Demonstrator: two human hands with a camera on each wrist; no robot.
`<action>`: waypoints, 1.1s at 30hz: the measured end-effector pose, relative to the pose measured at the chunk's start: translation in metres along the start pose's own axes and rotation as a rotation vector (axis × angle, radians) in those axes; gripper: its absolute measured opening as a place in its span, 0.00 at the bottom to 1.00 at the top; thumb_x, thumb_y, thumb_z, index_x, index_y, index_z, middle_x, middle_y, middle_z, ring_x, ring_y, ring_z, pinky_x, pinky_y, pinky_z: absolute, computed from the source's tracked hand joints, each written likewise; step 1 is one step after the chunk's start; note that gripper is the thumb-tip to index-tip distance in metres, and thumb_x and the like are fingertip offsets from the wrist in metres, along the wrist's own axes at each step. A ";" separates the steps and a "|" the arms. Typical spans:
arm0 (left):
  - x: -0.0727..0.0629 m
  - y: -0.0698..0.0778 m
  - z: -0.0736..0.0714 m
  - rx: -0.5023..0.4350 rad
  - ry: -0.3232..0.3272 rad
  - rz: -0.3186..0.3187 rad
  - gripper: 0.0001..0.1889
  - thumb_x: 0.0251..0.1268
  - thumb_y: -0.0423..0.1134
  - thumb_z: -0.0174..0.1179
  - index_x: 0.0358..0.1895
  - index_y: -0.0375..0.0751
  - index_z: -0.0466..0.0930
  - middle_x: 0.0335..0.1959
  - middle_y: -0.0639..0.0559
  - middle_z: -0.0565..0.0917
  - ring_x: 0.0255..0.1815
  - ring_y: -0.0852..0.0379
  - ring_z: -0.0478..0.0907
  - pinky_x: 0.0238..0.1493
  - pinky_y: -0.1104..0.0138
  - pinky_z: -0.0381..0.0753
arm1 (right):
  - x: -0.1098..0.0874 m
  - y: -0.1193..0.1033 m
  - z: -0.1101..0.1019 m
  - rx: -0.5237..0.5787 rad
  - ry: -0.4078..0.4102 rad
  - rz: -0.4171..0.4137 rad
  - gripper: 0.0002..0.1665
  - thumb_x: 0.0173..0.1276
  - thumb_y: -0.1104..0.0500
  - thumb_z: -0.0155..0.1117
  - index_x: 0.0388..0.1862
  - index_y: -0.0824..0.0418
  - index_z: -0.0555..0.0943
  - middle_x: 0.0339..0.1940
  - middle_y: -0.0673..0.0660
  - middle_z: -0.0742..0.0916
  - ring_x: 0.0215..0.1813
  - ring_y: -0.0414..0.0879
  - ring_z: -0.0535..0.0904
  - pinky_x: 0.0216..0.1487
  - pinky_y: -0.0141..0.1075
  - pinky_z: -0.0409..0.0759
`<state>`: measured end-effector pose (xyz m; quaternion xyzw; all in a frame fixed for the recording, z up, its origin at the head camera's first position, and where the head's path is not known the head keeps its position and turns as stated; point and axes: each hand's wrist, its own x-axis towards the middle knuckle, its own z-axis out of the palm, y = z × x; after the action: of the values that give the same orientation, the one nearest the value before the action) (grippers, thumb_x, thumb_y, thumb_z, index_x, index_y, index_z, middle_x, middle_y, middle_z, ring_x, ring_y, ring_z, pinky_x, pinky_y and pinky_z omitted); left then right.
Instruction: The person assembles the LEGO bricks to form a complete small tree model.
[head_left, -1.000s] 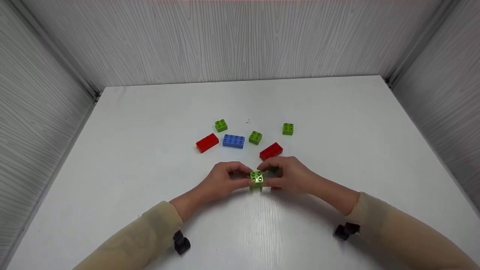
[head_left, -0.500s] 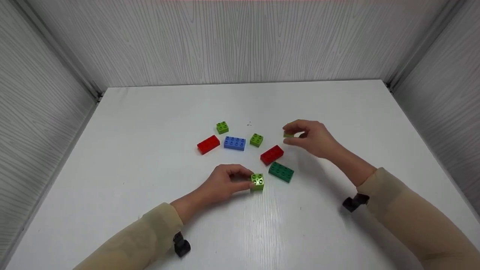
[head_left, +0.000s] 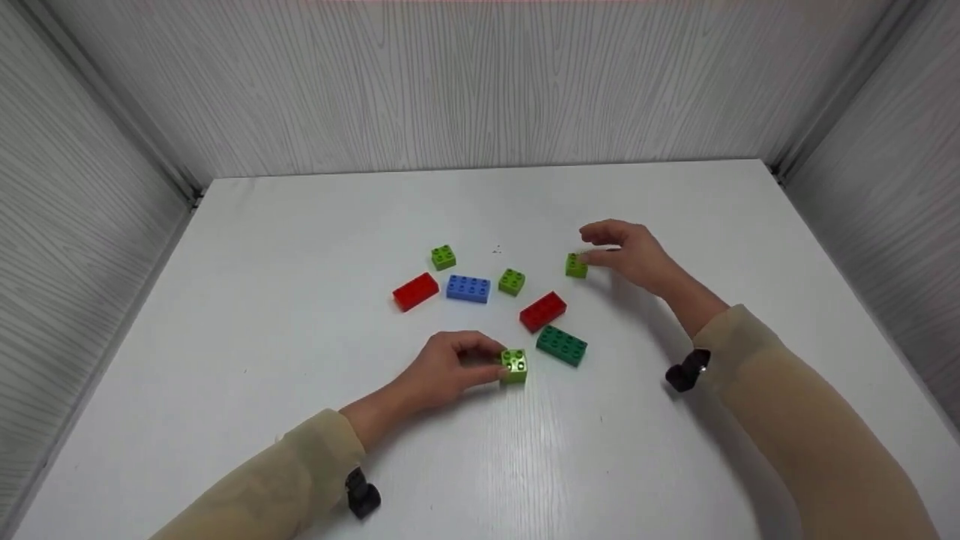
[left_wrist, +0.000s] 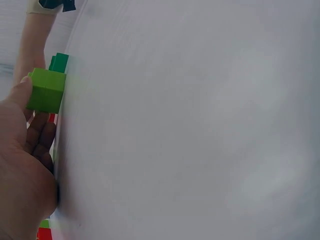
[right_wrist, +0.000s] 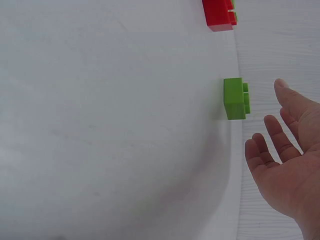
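My left hand [head_left: 448, 370] pinches a light green building block [head_left: 514, 365] between thumb and fingers near the table's middle. A seam runs through this block [left_wrist: 47, 91] in the left wrist view, like two square bricks stacked. My right hand [head_left: 628, 253] is at the back right with its fingers spread apart, holding nothing. Close by its thumb stands a light green square brick [head_left: 576, 265], studs up on the table. The right wrist view shows a gap between this brick [right_wrist: 235, 99] and the open right hand [right_wrist: 287, 150].
Between the hands lie a dark green brick [head_left: 562, 345] and a red brick [head_left: 543, 311]. Farther back are a blue brick [head_left: 468, 289], another red brick [head_left: 415, 292] and two light green square bricks, one in the middle [head_left: 511, 282] and one leftward [head_left: 443, 257]. Walls [head_left: 480, 82] enclose the white table.
My right hand left the block in my left hand, went to the back-right green brick, closed its fingers around it, then drew them apart above it. The left hand kept its hold.
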<state>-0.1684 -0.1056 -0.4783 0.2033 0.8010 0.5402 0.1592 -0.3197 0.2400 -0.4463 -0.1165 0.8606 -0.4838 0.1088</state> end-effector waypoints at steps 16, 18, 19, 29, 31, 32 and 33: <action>0.000 0.000 0.000 0.000 -0.003 -0.018 0.13 0.69 0.47 0.74 0.55 0.61 0.90 0.52 0.65 0.88 0.56 0.58 0.81 0.63 0.58 0.79 | 0.006 0.016 0.009 -0.076 -0.076 0.059 0.31 0.71 0.57 0.77 0.72 0.52 0.81 0.69 0.52 0.83 0.67 0.51 0.74 0.71 0.46 0.72; 0.000 0.000 0.000 0.001 -0.002 -0.018 0.14 0.69 0.48 0.74 0.56 0.61 0.90 0.52 0.65 0.88 0.56 0.58 0.81 0.63 0.58 0.79 | 0.007 0.017 0.010 -0.077 -0.070 0.068 0.30 0.71 0.58 0.76 0.71 0.52 0.81 0.68 0.52 0.83 0.66 0.51 0.75 0.71 0.46 0.73; 0.000 0.000 -0.001 0.001 -0.001 -0.019 0.14 0.69 0.48 0.74 0.56 0.61 0.90 0.52 0.65 0.88 0.56 0.58 0.81 0.63 0.57 0.79 | 0.007 0.017 0.010 -0.078 -0.066 0.074 0.29 0.71 0.58 0.76 0.70 0.52 0.82 0.67 0.52 0.83 0.66 0.51 0.75 0.70 0.46 0.73; 0.002 0.001 -0.002 0.010 0.003 -0.004 0.14 0.69 0.47 0.74 0.56 0.60 0.90 0.52 0.65 0.88 0.56 0.58 0.81 0.62 0.58 0.79 | 0.002 0.017 0.008 -0.033 -0.010 0.077 0.25 0.72 0.55 0.77 0.66 0.51 0.84 0.64 0.52 0.85 0.65 0.50 0.77 0.69 0.45 0.75; 0.001 0.000 -0.001 0.012 0.002 -0.004 0.14 0.69 0.46 0.74 0.55 0.59 0.90 0.51 0.65 0.88 0.56 0.59 0.81 0.62 0.58 0.79 | -0.001 0.016 0.007 -0.022 0.004 0.071 0.25 0.71 0.55 0.77 0.66 0.51 0.85 0.63 0.52 0.86 0.64 0.50 0.78 0.68 0.43 0.76; 0.001 0.000 -0.001 0.010 0.001 -0.003 0.14 0.69 0.46 0.74 0.55 0.58 0.90 0.51 0.65 0.88 0.56 0.59 0.82 0.62 0.58 0.79 | -0.002 0.015 0.006 -0.018 0.009 0.065 0.25 0.71 0.55 0.77 0.66 0.51 0.85 0.62 0.52 0.86 0.64 0.50 0.78 0.66 0.42 0.76; 0.001 0.000 -0.001 0.010 0.000 -0.003 0.14 0.69 0.45 0.74 0.55 0.58 0.90 0.51 0.65 0.88 0.56 0.59 0.82 0.62 0.59 0.79 | -0.004 0.013 0.006 -0.014 0.013 0.060 0.25 0.72 0.55 0.76 0.66 0.52 0.85 0.62 0.52 0.86 0.63 0.49 0.78 0.65 0.41 0.77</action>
<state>-0.1699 -0.1059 -0.4784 0.2030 0.8039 0.5359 0.1592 -0.3154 0.2433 -0.4601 -0.0882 0.8679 -0.4748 0.1167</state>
